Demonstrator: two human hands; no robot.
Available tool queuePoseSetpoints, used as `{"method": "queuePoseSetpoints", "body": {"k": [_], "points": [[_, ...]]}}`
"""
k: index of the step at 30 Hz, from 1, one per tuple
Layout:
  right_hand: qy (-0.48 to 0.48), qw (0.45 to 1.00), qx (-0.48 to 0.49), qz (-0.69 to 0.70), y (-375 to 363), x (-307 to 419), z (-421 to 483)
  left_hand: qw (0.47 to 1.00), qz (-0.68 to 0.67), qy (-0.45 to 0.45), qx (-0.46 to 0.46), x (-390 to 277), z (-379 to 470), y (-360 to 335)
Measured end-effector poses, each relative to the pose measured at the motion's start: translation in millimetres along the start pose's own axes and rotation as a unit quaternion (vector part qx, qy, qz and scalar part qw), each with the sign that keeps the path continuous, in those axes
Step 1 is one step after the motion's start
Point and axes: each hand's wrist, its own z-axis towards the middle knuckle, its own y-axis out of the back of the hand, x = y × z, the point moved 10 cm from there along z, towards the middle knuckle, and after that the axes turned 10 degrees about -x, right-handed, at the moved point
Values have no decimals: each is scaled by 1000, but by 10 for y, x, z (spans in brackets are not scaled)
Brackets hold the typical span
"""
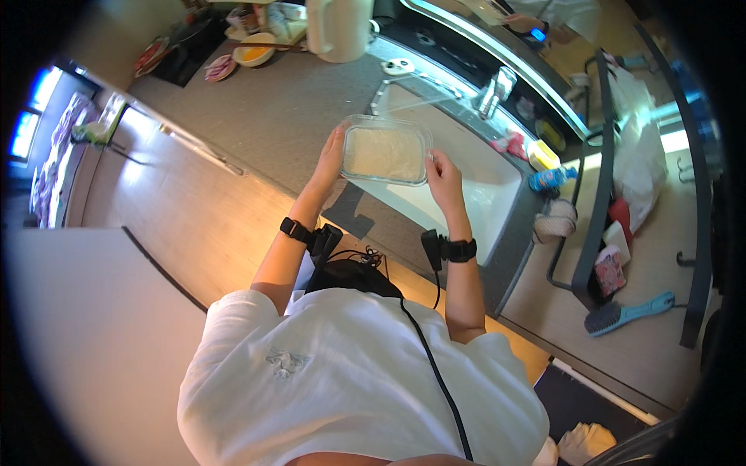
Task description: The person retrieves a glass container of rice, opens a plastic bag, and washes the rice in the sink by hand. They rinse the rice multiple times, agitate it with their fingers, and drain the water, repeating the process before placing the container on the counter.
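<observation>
A rectangular clear container [386, 154], probably glass, is held level in the air over the counter edge and the left part of the sink. Pale, whitish contents fill much of it; their exact kind cannot be told. My left hand [332, 156] grips its left side, fingers along the wall. At its right side, my right hand [444, 175] pinches the lower corner with bent fingers. Black straps with small black devices and cables sit on both wrists. Below and to the right of the container lies the white sink basin [484, 180], with a metal faucet [496, 93] at its back edge.
On the grey counter [262, 116] stand a white pitcher [339, 29], a bowl with yellow contents [254, 53] and a small dish with pink slices [221, 68]. Right of the sink are a blue bottle [551, 179], a black rack [603, 175] and a blue-handled brush [629, 314].
</observation>
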Motion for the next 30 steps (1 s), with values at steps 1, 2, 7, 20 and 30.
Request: {"method": "queuePoseSetpoints", "body": {"k": [1, 2, 7, 20, 30], "points": [[-13, 1000, 12, 7, -153, 7, -62, 1000, -11, 1, -5, -11, 25, 142], [-21, 999, 25, 22, -307, 25, -127, 1000, -20, 6, -9, -11, 52, 290], [-1, 999, 38, 14, -1075, 234, -351, 998, 16, -48, 25, -108, 245, 987], [22, 998, -52, -33, -2424, 637, -594, 997, -12, 54, 49, 185, 998, 2251], [-110, 990, -11, -83, -2700, 507, -610, 997, 1, 4, 77, 263, 1336, 2410]]}}
